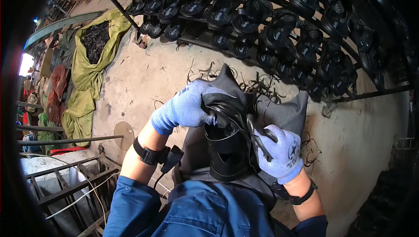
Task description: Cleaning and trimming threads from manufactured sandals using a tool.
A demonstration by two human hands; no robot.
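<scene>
My left hand (190, 105), in a light blue knit glove, is closed around the upper part of a black rubber sandal (228, 147). The sandal stands over my lap, its broad strap toward me. On the other side, my gloved right hand (283, 153) is closed on a black looped handle (263, 136), which looks like that of scissors. Its far end meets the dark strips by the sandal, and the blades cannot be made out. Dark grey cloth (281, 112) covers my knees beneath both hands.
A rack with several rows of black sandals (227, 8) curves across the far side. Thin black scraps (264, 84) lie on the concrete floor (139, 80). At left are a yellow-green sack (85, 84) of black trimmings and a metal frame (65, 182) with cables.
</scene>
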